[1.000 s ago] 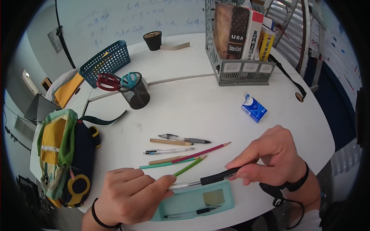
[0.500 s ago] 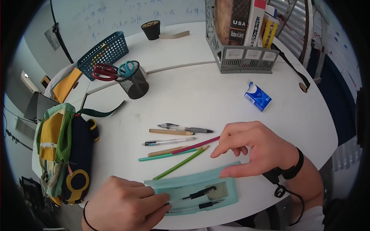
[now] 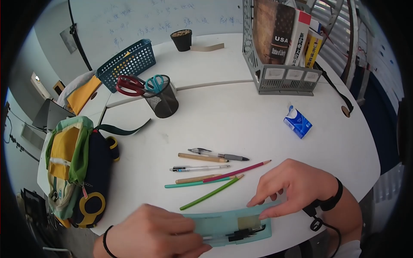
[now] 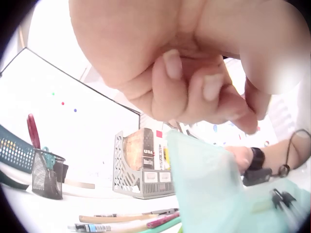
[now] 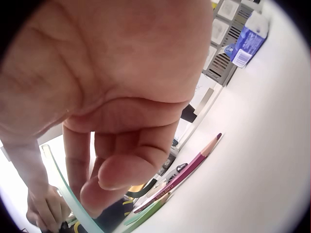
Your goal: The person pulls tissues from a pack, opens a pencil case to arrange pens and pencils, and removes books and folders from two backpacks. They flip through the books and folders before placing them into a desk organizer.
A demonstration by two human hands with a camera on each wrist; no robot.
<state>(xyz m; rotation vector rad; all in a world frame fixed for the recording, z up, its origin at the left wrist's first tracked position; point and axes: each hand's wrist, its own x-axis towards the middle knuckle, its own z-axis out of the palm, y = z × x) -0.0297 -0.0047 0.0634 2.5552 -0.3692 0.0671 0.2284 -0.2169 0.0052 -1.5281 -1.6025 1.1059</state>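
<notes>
Now: black-tipped pens [image 3: 243, 234] lengthwise in case [image 3: 215, 218], tips rightward | two inside; beyond case, two loose pens [image 3: 234, 157], five pencils [image 3: 214, 198] | left hand [image 3: 157, 232] curled at its left end, grip unclear; right hand [image 3: 299, 187] at its right, thumb and fingers apart.

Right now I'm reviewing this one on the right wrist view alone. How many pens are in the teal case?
Observer: Two, close together, with black grips; the left wrist view shows both pens in the case.
Operator: Where's the left hand? I can't place it against the case.
Observer: In the head view, the left hand is over the left end of the case. Whether it grips anything, I can't tell.
Operator: And that mesh cup, what's sticking out of it?
Observer: Scissors: the cup holds a red-handled pair and a blue-handled pair.
</notes>
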